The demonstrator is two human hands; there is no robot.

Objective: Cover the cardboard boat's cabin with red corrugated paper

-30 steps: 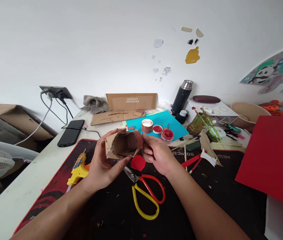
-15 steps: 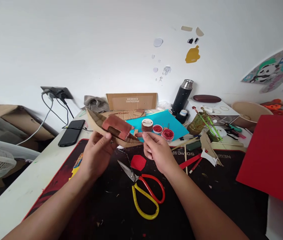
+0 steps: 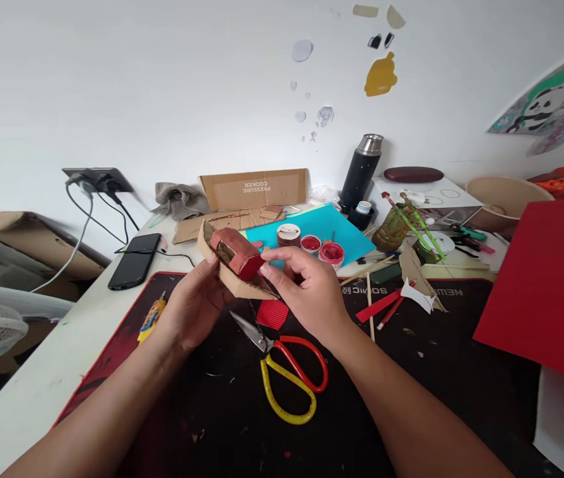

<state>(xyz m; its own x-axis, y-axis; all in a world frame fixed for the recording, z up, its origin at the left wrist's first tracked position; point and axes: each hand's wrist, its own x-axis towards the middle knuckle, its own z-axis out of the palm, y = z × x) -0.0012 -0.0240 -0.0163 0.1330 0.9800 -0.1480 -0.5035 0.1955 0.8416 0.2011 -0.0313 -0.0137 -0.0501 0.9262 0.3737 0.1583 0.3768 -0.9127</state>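
Wall: plain white (image 3: 187,79), some bits stuck up there, including a yellow cutout (image 3: 380,75) toward the upper right of the frame.
Desk: pale top (image 3: 22,385), mostly covered by a black mat (image 3: 232,431) with a red edge.
Cardboard boat thing: boat-shaped shell (image 3: 242,285), just left of the middle of the frame, held up over the mat and tilted, with a reddish-brown cover (image 3: 234,244) sitting in it. Cover's got a gap cut in its near side.
Left hand: wrapped on the shell (image 3: 194,302), thumb on the near side, the other fingers mostly hidden.
Right hand: thumb and forefinger (image 3: 309,282) pinched on the edge of a dark red end piece (image 3: 250,267) at the right end of the cover. The two hands are apart, one on each side of the build.
Under the hands: scissors (image 3: 264,344) with one red and one yellow handle, lower middle, blades slipping in next to a ribbed red scrap (image 3: 272,315).
Left side: glue gun (image 3: 153,318) half hidden by the left forearm, phone (image 3: 133,261) farther back on the desk.
Behind: blue sheet (image 3: 344,229) with three small tubs (image 3: 331,253) on it, black flask (image 3: 360,176) standing past it.
Far right: big red card (image 3: 545,285).
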